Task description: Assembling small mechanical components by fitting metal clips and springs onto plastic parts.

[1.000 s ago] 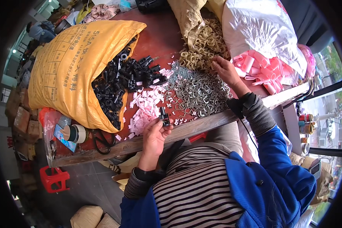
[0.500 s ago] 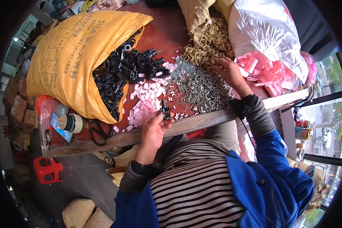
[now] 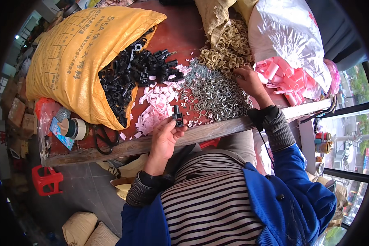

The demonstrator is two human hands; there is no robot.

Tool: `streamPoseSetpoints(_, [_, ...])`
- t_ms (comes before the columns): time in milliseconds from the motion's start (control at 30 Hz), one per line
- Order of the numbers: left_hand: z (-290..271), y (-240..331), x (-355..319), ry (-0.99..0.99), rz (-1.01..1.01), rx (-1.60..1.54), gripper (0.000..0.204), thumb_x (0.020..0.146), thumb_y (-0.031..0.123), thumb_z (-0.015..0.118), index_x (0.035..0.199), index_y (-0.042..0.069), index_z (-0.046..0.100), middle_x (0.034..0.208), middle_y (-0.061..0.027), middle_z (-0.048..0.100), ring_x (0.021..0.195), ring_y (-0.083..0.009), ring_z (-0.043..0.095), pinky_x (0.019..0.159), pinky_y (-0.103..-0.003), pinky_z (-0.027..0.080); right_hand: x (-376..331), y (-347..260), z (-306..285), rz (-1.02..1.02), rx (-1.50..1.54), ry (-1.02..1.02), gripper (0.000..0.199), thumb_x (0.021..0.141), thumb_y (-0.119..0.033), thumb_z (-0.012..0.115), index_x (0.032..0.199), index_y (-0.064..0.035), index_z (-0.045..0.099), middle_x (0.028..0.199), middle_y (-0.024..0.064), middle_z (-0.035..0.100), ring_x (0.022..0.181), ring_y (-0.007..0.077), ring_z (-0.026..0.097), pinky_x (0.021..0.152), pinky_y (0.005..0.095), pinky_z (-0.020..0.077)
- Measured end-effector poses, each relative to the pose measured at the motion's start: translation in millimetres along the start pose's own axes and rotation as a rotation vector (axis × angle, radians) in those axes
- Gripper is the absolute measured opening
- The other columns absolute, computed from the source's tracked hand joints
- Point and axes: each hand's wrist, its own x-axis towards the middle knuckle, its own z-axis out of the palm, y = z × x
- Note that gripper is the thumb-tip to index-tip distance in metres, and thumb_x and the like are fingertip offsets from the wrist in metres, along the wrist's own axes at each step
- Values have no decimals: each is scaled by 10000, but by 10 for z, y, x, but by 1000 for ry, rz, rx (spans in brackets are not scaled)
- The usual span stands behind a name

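My left hand [image 3: 165, 138] is closed round a small black plastic fitting [image 3: 177, 116], held upright above the table's front edge. Pink plastic bits [image 3: 153, 108] lie just beyond it. My right hand [image 3: 251, 84] reaches to the near edge of a heap of tan ring-shaped plastic pieces [image 3: 229, 47], its fingers pinched together; whatever is between them is too small to name. Bent metal hooks [image 3: 219, 98] are heaped between my hands. Right of my right hand lie glossy pink curved plastic pieces [image 3: 285, 80].
A yellow woven sack [image 3: 86, 53] at the left spills black fittings [image 3: 127, 76] onto the red tabletop [image 3: 180, 30]. A white sack [image 3: 289, 33] stands at the far right. Near the front left corner are a roll of tape [image 3: 78, 128] and black scissor-like handles [image 3: 104, 141]. A red stool [image 3: 47, 180] is below.
My right hand has shifted slightly, its fingers drawn closer together by the tan pieces. My left hand still holds the black fitting in nearly the same place. The whole view has moved a little.
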Motion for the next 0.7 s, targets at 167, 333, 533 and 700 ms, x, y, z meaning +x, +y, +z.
streamPoseSetpoints(167, [-22,0,0,-16,-1,24,225,812,134,442,960,-20,514,866,-121,582,712,-154,574,588,-207,454,-86,-127,-71,288,376,-12,236,692,-64,569,925,-27,557,737,59,537,643,148,516,595,247,412])
streamPoseSetpoints(333, [5,-8,22,-19,-8,67,232,811,146,443,959,-17,515,869,-121,583,726,-158,571,599,-204,450,-191,-374,0,411,988,50,146,761,-70,550,885,4,532,741,4,554,658,53,481,588,194,395])
streamPoseSetpoints(533, [94,-28,35,-10,-33,72,222,807,151,451,943,-7,524,867,-117,586,735,-158,573,615,-210,449,-259,-687,72,367,901,-49,157,781,-74,536,920,-12,499,814,22,557,743,65,518,664,180,398])
streamPoseSetpoints(700, [154,-34,96,-58,-54,56,229,803,161,457,951,-1,524,883,-115,584,787,-166,570,671,-227,449,-268,-1054,138,369,1076,-64,148,803,-93,515,916,-4,481,867,34,546,760,73,511,665,181,393])
